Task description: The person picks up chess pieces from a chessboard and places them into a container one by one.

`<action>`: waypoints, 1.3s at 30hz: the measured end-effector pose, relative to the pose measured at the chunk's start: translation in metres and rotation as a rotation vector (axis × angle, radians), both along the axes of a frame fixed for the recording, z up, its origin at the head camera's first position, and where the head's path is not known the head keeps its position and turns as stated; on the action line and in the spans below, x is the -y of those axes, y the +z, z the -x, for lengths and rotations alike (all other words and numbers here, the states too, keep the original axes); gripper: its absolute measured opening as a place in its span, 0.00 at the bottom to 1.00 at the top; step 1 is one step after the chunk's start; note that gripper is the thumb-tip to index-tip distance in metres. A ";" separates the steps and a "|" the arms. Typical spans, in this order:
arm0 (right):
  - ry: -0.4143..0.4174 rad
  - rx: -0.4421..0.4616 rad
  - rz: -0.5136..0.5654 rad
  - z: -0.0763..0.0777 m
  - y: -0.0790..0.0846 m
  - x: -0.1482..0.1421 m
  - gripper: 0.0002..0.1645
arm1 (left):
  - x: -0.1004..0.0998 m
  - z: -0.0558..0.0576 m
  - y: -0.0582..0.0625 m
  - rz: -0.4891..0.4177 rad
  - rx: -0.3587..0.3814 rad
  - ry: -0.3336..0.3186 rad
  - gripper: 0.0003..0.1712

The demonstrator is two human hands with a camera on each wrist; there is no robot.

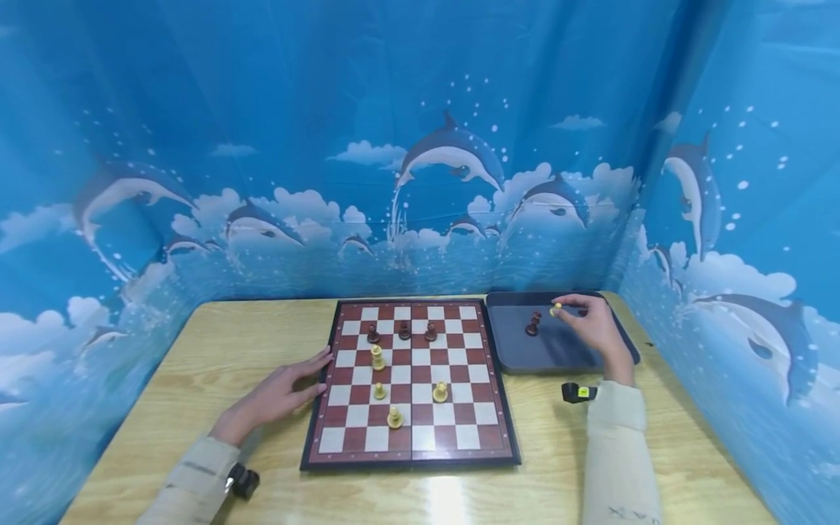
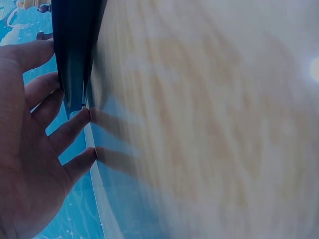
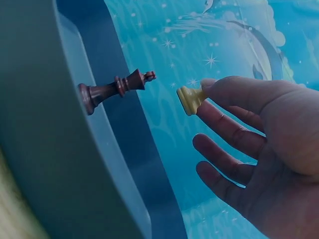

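My right hand (image 1: 593, 328) is over the grey tray (image 1: 512, 359), pinching a pale yellow pawn (image 3: 190, 101) between thumb and forefinger. The pawn's base points away from the fingertips, which cover its top; the other fingers are spread. A dark brown chess king (image 3: 117, 89) stands in the tray, just apart from the held pawn. On the table's left side, my left hand (image 1: 282, 394) touches the left edge of the chessboard (image 1: 411, 458) with extended fingers. In the left wrist view those fingertips (image 2: 82, 117) lie along the board's dark side.
Dark pieces (image 1: 405, 330) stand on the board's far rows. Nearer are a tall yellow piece (image 1: 378, 357), a small yellow pawn (image 1: 379, 391) and two more yellow pieces (image 1: 440, 392). The tray adjoins the board's right edge. A blue dolphin-print curtain (image 1: 295, 182) hangs behind the wooden table (image 1: 230, 343).
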State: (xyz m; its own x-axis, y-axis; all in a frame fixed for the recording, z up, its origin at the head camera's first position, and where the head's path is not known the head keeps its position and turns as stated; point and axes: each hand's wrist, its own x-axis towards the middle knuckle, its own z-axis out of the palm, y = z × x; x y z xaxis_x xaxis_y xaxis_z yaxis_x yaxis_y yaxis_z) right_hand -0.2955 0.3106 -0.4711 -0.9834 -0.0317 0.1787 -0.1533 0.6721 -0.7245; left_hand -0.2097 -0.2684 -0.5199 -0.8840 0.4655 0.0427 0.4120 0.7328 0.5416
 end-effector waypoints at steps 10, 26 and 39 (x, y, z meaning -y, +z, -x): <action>-0.009 0.022 -0.027 0.004 -0.010 -0.007 0.20 | -0.001 0.000 0.001 -0.007 0.009 0.002 0.37; -0.020 0.036 -0.093 0.006 -0.024 -0.015 0.16 | -0.001 0.000 -0.001 -0.015 -0.006 -0.005 0.36; -0.040 0.095 -0.119 0.005 -0.025 -0.012 0.16 | 0.001 0.000 0.000 -0.009 -0.005 -0.001 0.38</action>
State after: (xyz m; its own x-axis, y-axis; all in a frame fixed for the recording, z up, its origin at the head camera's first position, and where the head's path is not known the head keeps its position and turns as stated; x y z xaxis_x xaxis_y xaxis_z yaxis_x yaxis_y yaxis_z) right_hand -0.3002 0.3224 -0.4959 -0.9966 -0.0072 0.0823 -0.0591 0.7581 -0.6495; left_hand -0.2097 -0.2690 -0.5200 -0.8832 0.4663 0.0508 0.4155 0.7275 0.5460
